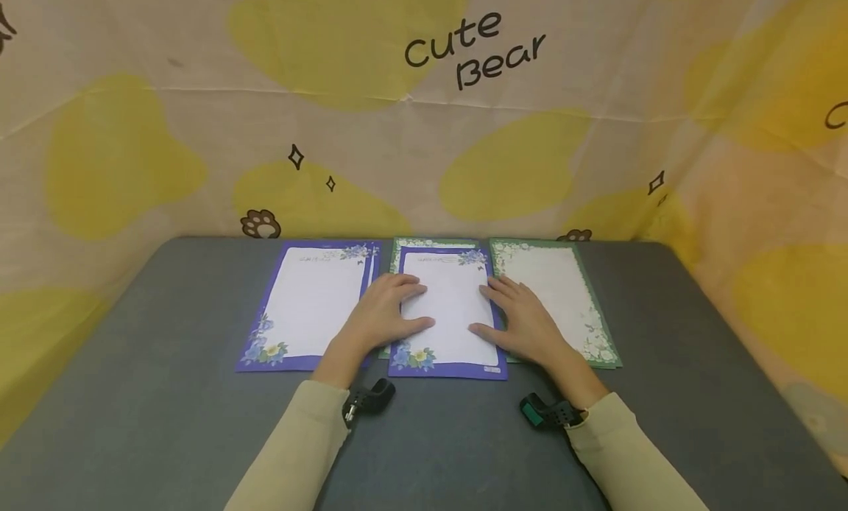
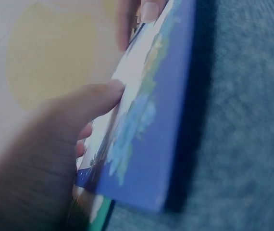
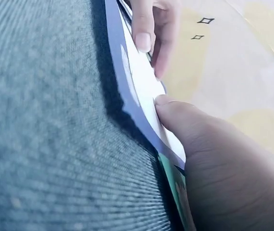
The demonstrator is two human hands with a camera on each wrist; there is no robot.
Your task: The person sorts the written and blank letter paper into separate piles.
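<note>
A purple-bordered sheet of paper (image 1: 447,312) with blue flowers in two corners lies in the middle of the table, over a green-bordered sheet (image 1: 433,242). My left hand (image 1: 384,312) rests across its left side, thumb and fingers spread and their tips on the white area. From the other side, my right hand (image 1: 526,319) touches the right edge with its thumb and fingers loosely extended. Both wrist views show a thumb on the paper's top face. In the right wrist view the sheet (image 3: 137,72) bows slightly, its near edge casting a shadow on the table.
More purple-bordered sheets (image 1: 318,305) overlap on the left, beside my left wrist. On the right lies another green-bordered sheet (image 1: 546,275), partly behind my right hand. The grey table (image 1: 165,423) ends at a patterned cloth backdrop (image 1: 364,128). Black bands circle both wrists.
</note>
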